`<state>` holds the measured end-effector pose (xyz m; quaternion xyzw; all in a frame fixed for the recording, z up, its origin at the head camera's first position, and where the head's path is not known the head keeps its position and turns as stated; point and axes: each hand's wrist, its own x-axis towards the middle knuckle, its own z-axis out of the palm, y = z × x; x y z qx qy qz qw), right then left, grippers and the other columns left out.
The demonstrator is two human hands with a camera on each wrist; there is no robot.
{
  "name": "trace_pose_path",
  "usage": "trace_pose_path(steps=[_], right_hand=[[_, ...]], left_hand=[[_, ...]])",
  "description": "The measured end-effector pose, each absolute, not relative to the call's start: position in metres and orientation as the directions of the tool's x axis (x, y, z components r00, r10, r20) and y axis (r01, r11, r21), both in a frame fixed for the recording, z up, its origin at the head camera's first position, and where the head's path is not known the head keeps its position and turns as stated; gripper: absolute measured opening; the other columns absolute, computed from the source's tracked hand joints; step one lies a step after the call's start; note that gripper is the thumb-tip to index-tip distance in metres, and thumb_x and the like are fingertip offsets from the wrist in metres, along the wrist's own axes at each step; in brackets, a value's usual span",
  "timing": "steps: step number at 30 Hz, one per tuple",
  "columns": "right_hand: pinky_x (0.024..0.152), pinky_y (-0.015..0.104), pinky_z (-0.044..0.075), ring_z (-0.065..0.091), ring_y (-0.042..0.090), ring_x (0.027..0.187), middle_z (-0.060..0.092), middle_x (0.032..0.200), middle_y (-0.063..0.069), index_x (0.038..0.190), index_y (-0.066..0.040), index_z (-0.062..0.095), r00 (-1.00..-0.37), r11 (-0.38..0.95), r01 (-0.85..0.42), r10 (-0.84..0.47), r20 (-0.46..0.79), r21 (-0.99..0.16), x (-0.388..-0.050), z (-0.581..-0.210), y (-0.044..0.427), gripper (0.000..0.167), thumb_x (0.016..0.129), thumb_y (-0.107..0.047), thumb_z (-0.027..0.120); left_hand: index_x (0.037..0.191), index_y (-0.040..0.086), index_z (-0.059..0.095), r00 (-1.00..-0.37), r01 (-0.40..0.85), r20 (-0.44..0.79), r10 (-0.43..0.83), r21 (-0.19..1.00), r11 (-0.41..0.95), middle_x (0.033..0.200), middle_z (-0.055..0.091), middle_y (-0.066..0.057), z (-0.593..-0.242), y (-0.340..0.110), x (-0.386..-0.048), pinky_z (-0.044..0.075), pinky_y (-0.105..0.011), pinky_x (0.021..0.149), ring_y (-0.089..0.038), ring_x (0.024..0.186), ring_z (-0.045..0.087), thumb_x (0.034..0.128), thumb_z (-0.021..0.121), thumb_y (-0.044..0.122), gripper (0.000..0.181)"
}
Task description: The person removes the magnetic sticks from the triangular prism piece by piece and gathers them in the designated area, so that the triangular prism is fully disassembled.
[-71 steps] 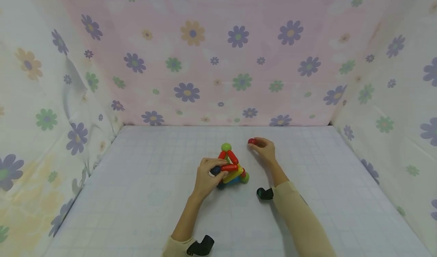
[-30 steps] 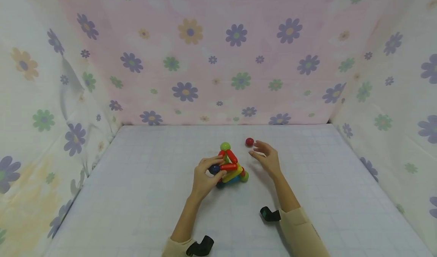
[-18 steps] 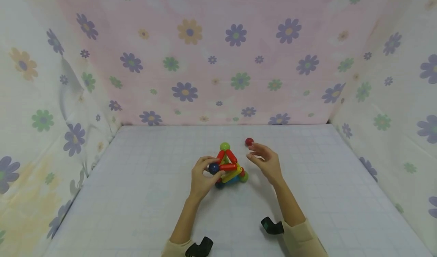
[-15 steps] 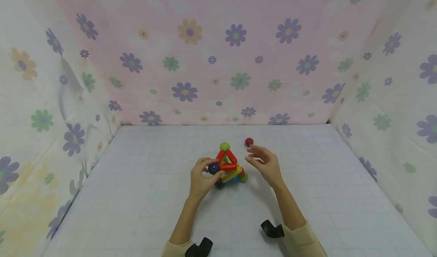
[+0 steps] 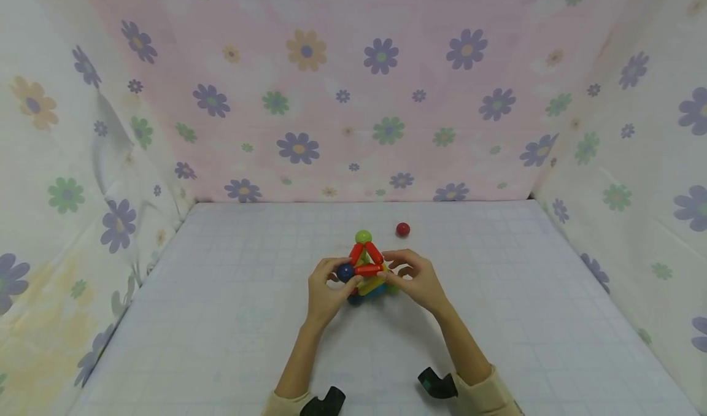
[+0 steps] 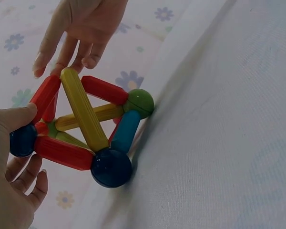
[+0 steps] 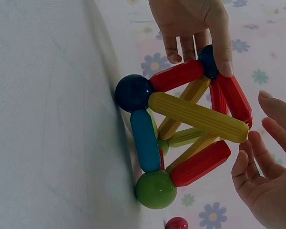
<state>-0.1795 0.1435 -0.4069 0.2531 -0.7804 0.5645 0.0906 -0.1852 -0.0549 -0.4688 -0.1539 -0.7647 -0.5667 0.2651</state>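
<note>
Rod-and-ball frame: it's standing [image 7: 195,115] on the white table [image 5: 221,318], mid-table between your two hands, showing its open, angular sides.
Rods: you're seeing smooth red, ribbed yellow and one blue rod [image 7: 145,140], all glossy and chunky.
Lower corners: a navy ball [image 6: 110,167] and a green ball [image 7: 156,190] are shining at either end of that blue rod, near the tabletop.
Far corner: a lime ball [image 5: 363,237] is sitting where two red rods are meeting.
Left hand: you're pinching [image 5: 326,290] the upper navy ball [image 5: 345,273] between thumb and fingers.
Right hand: your fingers are bending loosely [image 5: 420,281] around the right-hand corner, not wrapping it; whether they're touching the rods, you can't tell.
Right-hand corner: red and yellow rod ends are crowding close together there, right by your fingertips.
Red ball: it's lying loose [image 5: 403,229] on the table, beyond your right hand and apart from the frame.
</note>
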Motion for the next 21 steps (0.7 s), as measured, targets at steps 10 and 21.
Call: trace_pose_path(steps=[10,21], right_hand=[[0.063,0.025,0.052,0.054,0.041,0.081,0.061,0.097,0.029,0.103,0.015,0.061,-0.836,0.224,-0.533,-0.289,0.467,-0.816,-0.178,-0.414,0.139,0.03,0.074,0.013,0.07],[0.06,0.035,0.054,0.056,0.038,0.074,0.063,0.09,0.025,0.096,0.015,0.058,-0.832,0.291,-0.549,-0.281,0.478,-0.784,-0.176,-0.413,0.133,0.03,0.07,0.014,0.073]], left_hand=[[0.104,0.0,0.068,-0.799,0.545,0.594,-0.095,0.782,0.301,0.093,0.067,-0.011,-0.471,-0.052,-0.183,0.051,-0.039,0.059,-0.023,0.075,0.055,0.0726,0.079,0.004,0.034],[0.101,-0.011,0.065,-0.802,0.54,0.585,-0.117,0.795,0.276,0.091,0.065,-0.022,-0.437,-0.046,-0.163,0.05,-0.047,0.06,-0.033,0.071,0.056,0.0722,0.075,-0.005,0.031]])
